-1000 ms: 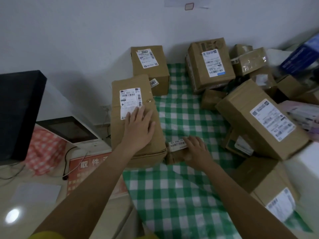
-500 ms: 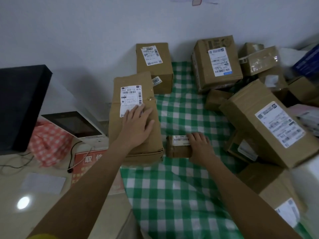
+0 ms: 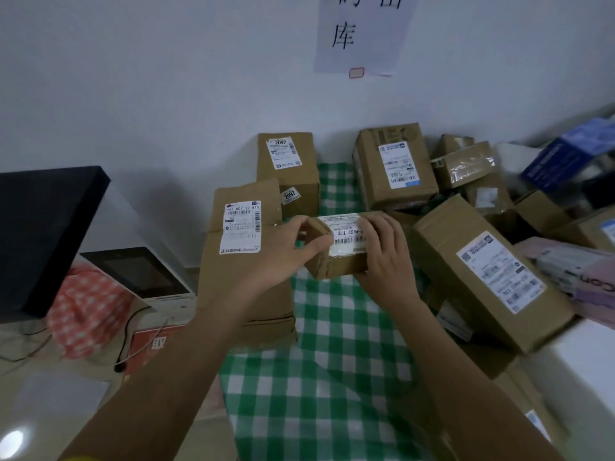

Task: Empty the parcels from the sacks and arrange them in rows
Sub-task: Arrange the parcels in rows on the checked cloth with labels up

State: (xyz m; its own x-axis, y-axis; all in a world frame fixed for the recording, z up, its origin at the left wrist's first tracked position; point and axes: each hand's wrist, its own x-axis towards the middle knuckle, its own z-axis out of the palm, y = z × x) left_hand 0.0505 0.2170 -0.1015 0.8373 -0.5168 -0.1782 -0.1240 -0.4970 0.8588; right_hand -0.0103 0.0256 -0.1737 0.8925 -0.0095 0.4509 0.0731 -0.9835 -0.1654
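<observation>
Small parcel (image 3: 339, 247): a brown cardboard box with a white barcode label on top, held lifted above the green-and-white checked cloth (image 3: 332, 377), between the two hands.
Left hand (image 3: 283, 251): curled round the small parcel's left end, thumb laid along the near edge of the label, fingers hooked over the far corner.
Right hand (image 3: 382, 257): wrapped round the small parcel's right end, fingers bent over the top onto the label.
Flat parcel (image 3: 239, 261): laid on the cloth's left edge, label up, partly hidden by the left forearm.
Parcel marked 2097 (image 3: 286, 168): set upright against the wall (image 3: 166, 78), just behind the flat parcel.
Tall labelled parcel (image 3: 396, 168): placed at the wall, to the right of a bare strip of cloth.
Large tilted parcel (image 3: 489, 271): leaned on the heap of boxes at the right, label up.
Paper sign (image 3: 362, 31): stuck on the wall above the parcels.
Screen device (image 3: 143, 277): seen at the left, beside a red checked cloth (image 3: 86, 311).
</observation>
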